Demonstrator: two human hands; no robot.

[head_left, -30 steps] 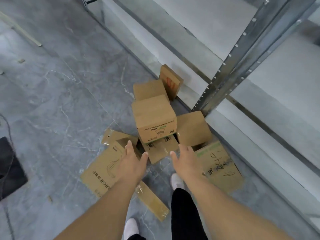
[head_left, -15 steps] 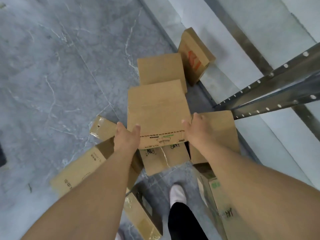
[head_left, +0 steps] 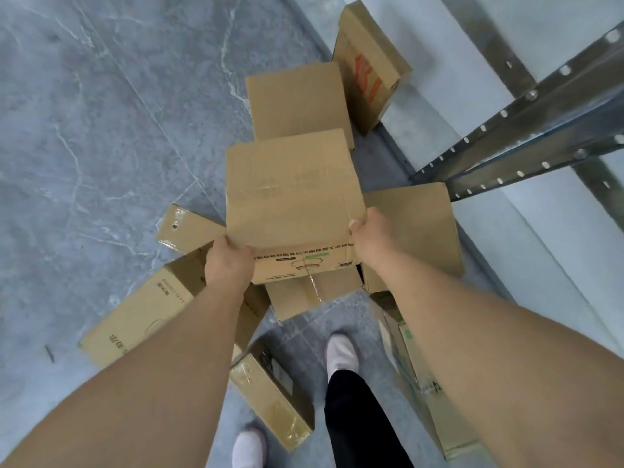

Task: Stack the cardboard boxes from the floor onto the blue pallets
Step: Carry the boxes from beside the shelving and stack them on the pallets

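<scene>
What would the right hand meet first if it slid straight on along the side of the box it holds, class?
Probably the plain box lying right of the held box: the right hand points forward over it. Depth is unclear, so it might pass above.

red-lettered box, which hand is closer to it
Right. The right hand grips the held box's near right corner, below the red-lettered box; the left hand is farther left.

Reached down from open air above the pile to grip the top cardboard box [head_left: 290, 197]: left hand [head_left: 229, 261] now at its near-left corner, right hand [head_left: 371, 234] at its right edge.
</scene>
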